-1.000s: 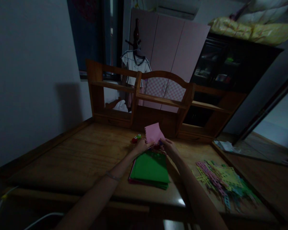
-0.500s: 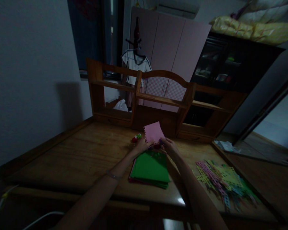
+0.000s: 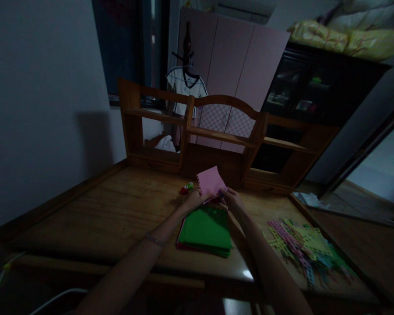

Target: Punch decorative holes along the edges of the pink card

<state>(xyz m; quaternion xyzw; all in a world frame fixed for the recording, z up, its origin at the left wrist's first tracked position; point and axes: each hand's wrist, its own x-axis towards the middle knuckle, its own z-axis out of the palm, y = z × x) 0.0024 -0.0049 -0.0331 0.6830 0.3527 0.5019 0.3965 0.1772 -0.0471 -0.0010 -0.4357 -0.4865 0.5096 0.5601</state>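
Observation:
A pink sheet of paper is held up at a tilt over the desk, with a row of small notches along its left and lower edges. My left hand pinches its lower left part, thumb on top. At the lower right corner, my right hand is closed around a small dark blue object, whose kind is too dim to make out. Below both hands lies a stack of coloured paper, green on top with pink edges showing. Small scraps are scattered on its far end, and something reddish sits there, partly hidden.
Beyond my left hand stand a small red and a small green object with round eyes. To the right lies a heap of perforated paper strips in several colours. A wooden shelf unit borders the desk's far side.
The pink sheet and both hands have shifted only slightly. My right fingers have moved a little on the dark blue object at the sheet's corner.

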